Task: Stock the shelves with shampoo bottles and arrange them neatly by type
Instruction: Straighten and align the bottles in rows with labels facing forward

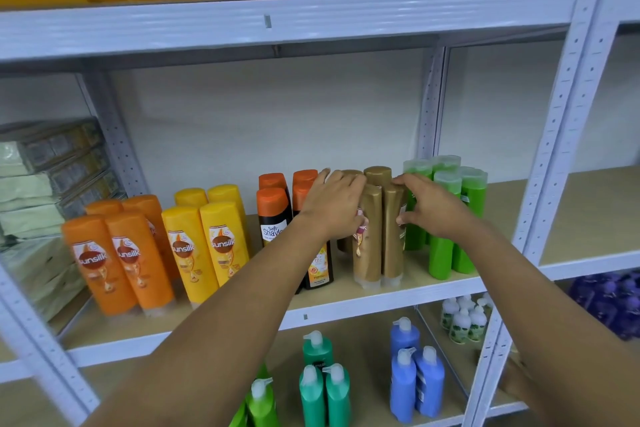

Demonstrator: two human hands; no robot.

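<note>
Between the 2 hands stand the gold bottles — 4 of them, caps down on the shelf board. Left hand curls its fingers round the left front bottle near its top; right hand pinches the right front one at the upper side. Smooth, stiff plastic, likely slick and fairly heavy if full, and tall on a narrow cap, so tippy — best gripped around the flat mid-body rather than the top. Left of the left hand stand black bottles with orange tops, right of the right hand green bottles, behind them the rear gold pair.
</note>
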